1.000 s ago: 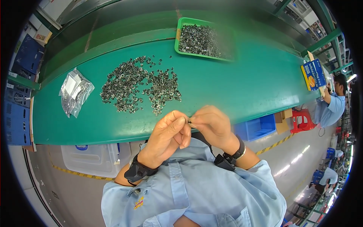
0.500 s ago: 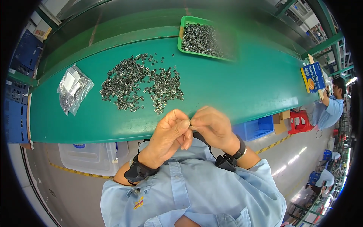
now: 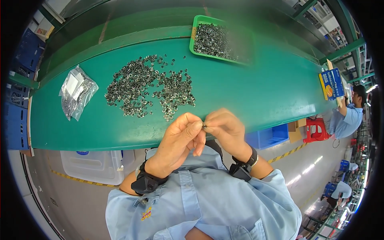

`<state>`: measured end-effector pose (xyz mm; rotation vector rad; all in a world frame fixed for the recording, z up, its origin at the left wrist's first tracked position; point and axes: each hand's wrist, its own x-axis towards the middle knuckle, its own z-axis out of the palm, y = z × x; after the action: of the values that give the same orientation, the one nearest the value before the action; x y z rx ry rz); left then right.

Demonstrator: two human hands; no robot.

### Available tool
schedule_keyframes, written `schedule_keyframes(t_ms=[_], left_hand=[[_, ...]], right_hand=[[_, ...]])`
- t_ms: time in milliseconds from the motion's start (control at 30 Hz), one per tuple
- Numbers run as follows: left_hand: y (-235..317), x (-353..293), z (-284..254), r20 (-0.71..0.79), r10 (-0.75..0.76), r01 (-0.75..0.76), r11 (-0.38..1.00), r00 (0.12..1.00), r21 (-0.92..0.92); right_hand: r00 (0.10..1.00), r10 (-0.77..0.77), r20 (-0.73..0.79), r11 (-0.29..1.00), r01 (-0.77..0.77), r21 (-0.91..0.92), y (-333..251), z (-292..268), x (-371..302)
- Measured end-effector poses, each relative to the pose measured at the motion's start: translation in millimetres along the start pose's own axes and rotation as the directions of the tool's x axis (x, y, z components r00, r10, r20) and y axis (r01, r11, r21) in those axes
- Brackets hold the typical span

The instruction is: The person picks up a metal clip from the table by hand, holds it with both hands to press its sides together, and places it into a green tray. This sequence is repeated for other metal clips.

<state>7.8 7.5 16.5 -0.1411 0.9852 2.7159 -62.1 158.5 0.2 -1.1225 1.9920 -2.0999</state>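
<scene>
A small dark part (image 3: pixel 204 126) sits between the fingertips of my two hands, above the near edge of the green table (image 3: pixel 256 96). My left hand (image 3: pixel 181 140) pinches it from one side with thumb and forefinger. On the other side, the fingers of my right hand (image 3: pixel 226 130) close on it too. The part is too small to make out its exact kind. Just beyond my hands lies a loose pile of small shiny metal parts (image 3: pixel 132 82), with a second heap of them (image 3: pixel 175 94) joined at its right.
A green tray (image 3: pixel 193 46) full of similar parts stands at the back. At the left lies a clear plastic bag of parts (image 3: pixel 78 94). A blue and yellow box (image 3: pixel 330 84) is by a seated person (image 3: pixel 352 116) at the right. Below the table are a blue bin (image 3: pixel 270 136) and a clear tub (image 3: pixel 92 166).
The small dark part now shows more plainly between my fingertips, and my right fingers have shifted slightly. The piles and tray stay as they were.
</scene>
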Motion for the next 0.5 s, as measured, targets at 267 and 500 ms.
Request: schedule_keyframes(t_ms=[267,500], left_hand=[[1.4,3.3,-1.0,0.015,0.006,-0.007,0.999,1.000,0.035],[2.4,-2.3,-6.3,-0.051,0.006,-0.001,0.995,0.999,0.098]], right_hand=[[0.999,0.035,0.003,0.999,-0.035,-0.013,-0.3,-2.2,2.3],[0.977,0.112,-0.179,0.971,-0.146,-0.190,-2.9,-52.2,72.3]])
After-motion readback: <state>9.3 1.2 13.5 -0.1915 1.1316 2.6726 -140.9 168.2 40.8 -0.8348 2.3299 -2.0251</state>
